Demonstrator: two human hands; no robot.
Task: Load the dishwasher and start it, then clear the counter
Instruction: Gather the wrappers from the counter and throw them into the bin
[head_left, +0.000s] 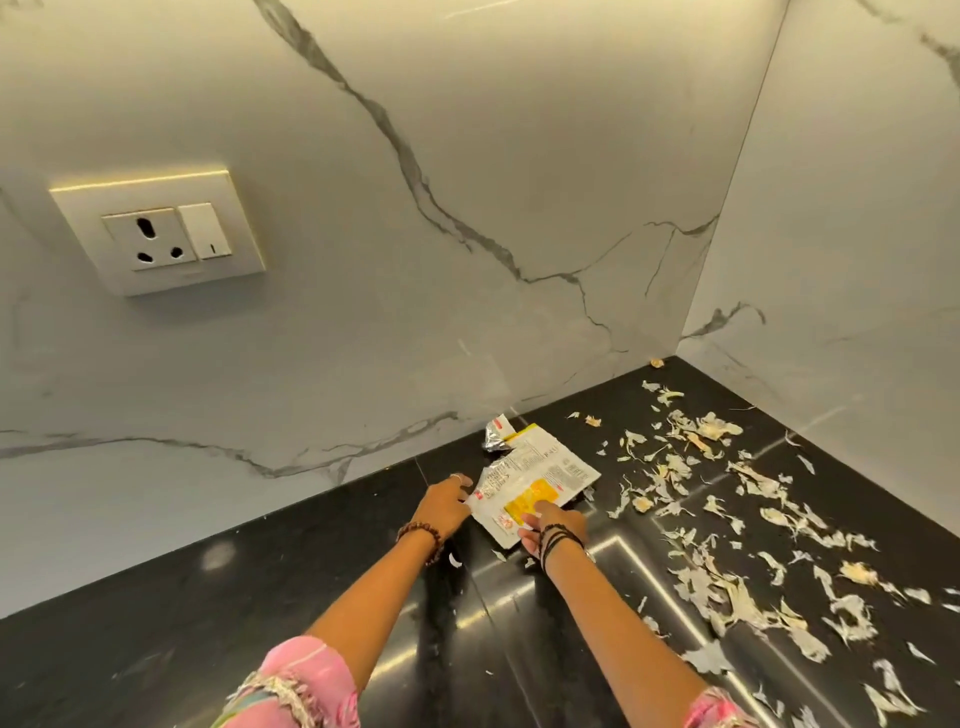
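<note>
Both hands, left hand (442, 506) and right hand (555, 525), hold the wrapper (535, 475).

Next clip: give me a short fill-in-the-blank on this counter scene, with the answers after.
1. Both hands, the left hand and the right hand, hold the empty ____.
2. The wrapper lies on a ____ countertop.
3. The dry peels are scattered to the ____ of the wrapper.
4. The wall socket has ____ plugged into it.

Missing words: wrapper; black; right; nothing
</note>
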